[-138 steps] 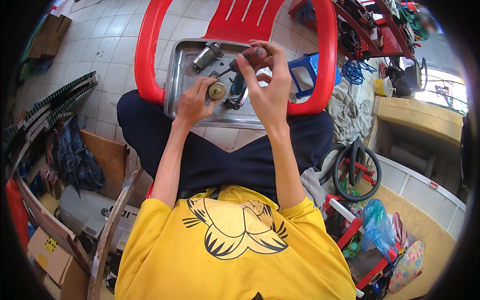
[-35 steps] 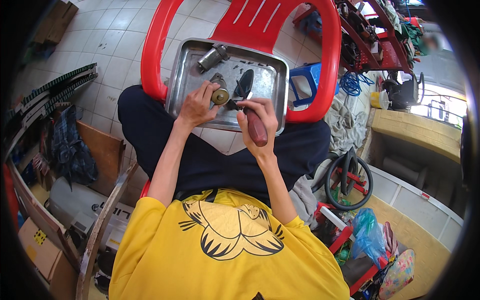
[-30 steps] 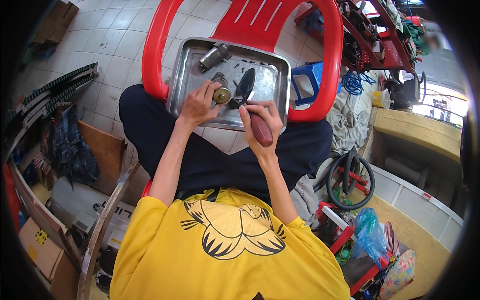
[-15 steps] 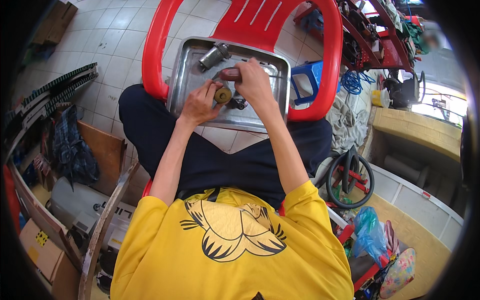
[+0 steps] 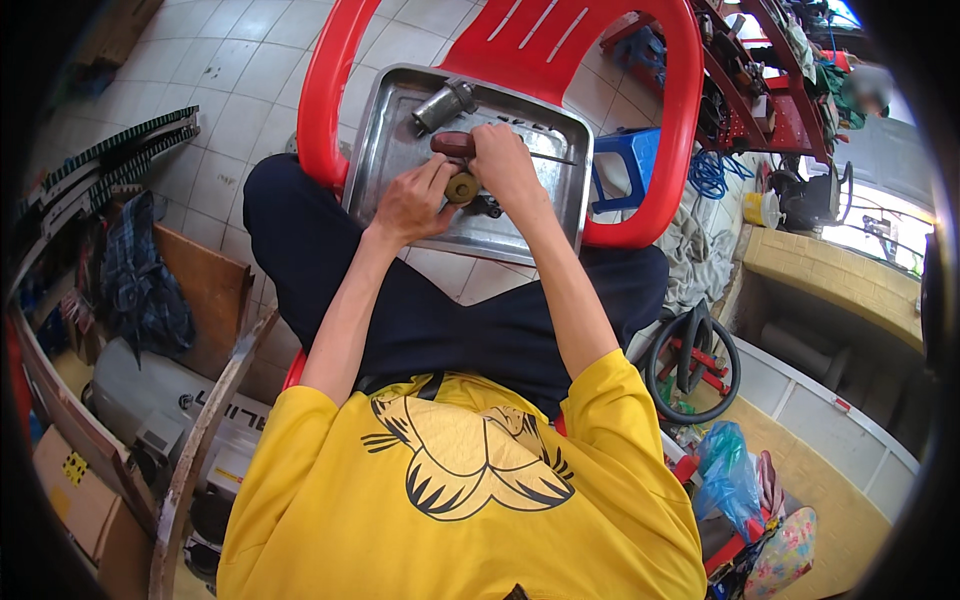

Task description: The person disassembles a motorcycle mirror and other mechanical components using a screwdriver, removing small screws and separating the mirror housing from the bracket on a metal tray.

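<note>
My left hand (image 5: 408, 203) is closed round a brass-coloured metal part (image 5: 462, 188) with a round end and a hole in its middle. Close against it, my right hand (image 5: 508, 165) grips a screwdriver (image 5: 454, 144); its dark red handle sticks out to the left and a thin shaft shows to the right. My fingers hide the middle of the tool. Both hands are over a metal tray (image 5: 400, 75). A grey cylindrical motor (image 5: 443, 107) lies at the tray's far left, and a small dark part (image 5: 487, 206) lies beneath my hands.
The tray rests on a red plastic chair (image 5: 520, 45) in front of my knees. Several small dark pieces (image 5: 530, 124) lie along its far side. A blue stool (image 5: 628, 165) and a coiled blue hose (image 5: 712, 175) are to the right. A wooden board (image 5: 203, 305) stands at the left.
My view has shifted a little, so tray and chair sit slightly farther right. The right hand and screwdriver handle have turned slightly over the brass-coloured part. Both grips stay closed.
</note>
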`<action>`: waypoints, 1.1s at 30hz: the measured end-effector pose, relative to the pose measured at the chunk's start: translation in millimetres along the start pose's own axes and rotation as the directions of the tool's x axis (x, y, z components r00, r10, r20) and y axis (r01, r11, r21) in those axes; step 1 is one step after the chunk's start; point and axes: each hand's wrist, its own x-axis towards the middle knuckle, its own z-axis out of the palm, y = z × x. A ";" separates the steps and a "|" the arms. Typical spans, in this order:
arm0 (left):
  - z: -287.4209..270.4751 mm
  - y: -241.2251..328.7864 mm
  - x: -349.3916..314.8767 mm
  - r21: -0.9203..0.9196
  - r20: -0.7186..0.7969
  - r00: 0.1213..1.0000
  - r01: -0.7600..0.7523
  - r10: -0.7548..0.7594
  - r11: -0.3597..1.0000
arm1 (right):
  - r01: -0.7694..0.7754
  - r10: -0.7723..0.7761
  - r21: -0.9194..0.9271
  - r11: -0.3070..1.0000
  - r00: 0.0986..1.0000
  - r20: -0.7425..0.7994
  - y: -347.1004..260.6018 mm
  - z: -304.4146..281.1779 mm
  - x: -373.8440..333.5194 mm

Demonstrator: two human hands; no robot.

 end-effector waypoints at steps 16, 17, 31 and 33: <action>2.6 -2.4 -2.2 0.010 -0.017 1.000 0.006 -0.006 1.000 | 0.036 -0.027 0.048 0.998 0.986 -0.165 -7.1 -6.2 -1.9; 2.2 -3.3 -2.6 0.014 -0.016 1.000 0.004 -0.003 1.000 | 0.031 0.003 0.157 0.987 0.977 -0.211 -12.9 -15.6 -3.3; 0.4 0.6 1.0 -0.014 -0.069 0.998 0.008 -0.009 1.000 | 0.057 0.348 0.619 0.784 0.785 -0.513 -38.2 -109.3 -117.4; -1.3 1.2 2.8 -0.004 -0.076 0.997 0.006 -0.006 1.000 | 0.086 0.250 0.454 0.887 0.736 -0.629 -36.5 -91.2 -133.7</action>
